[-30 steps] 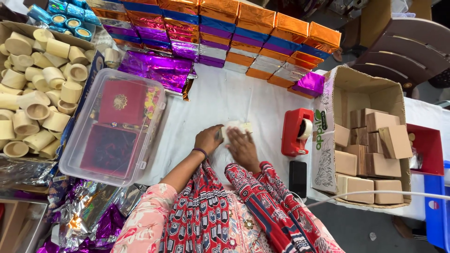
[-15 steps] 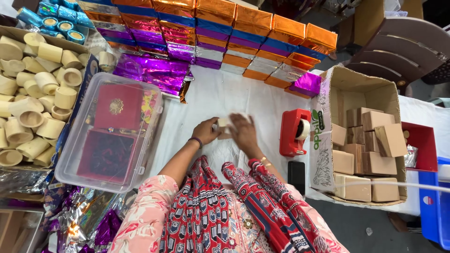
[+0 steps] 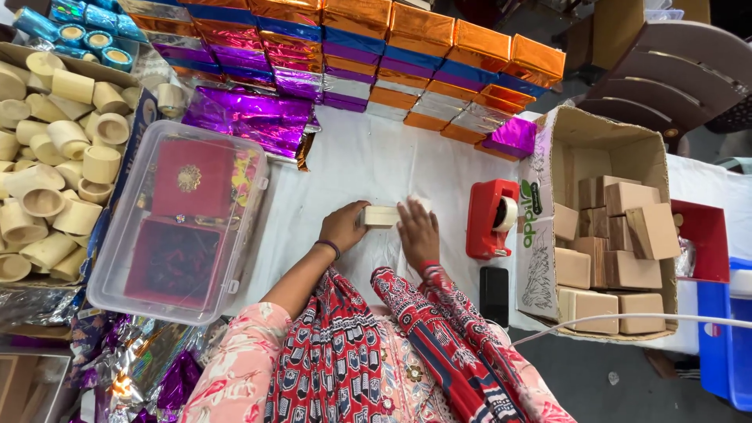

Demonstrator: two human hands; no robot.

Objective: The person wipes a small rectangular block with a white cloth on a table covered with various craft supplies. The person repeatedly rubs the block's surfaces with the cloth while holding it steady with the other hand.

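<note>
Head view. Both hands are meeting at centre of white tabletop (image 3: 368, 157), on a small pale block (image 3: 382, 215) w/ clear film under it. Left hand (image 3: 343, 227) is cupping the block's left end, fingers curled narrow against it. Right hand (image 3: 417, 232) is lying palm-down, fingers spread flat, touching the block's right end and near edge; not gripping. Just right of hands: red tape dispenser (image 3: 492, 219); near it, a black phone (image 3: 493, 294). Further right, a cardboard carton (image 3: 595, 149) is holding more pale blocks. Left of hands: clear plastic tub (image 3: 117, 266) w/ red boxes inside. Far left: pile of cream tubes (image 3: 55, 157). Far edge: rows of foil-wrapped boxes (image 3: 352, 39), orange, blue, purple.
</note>
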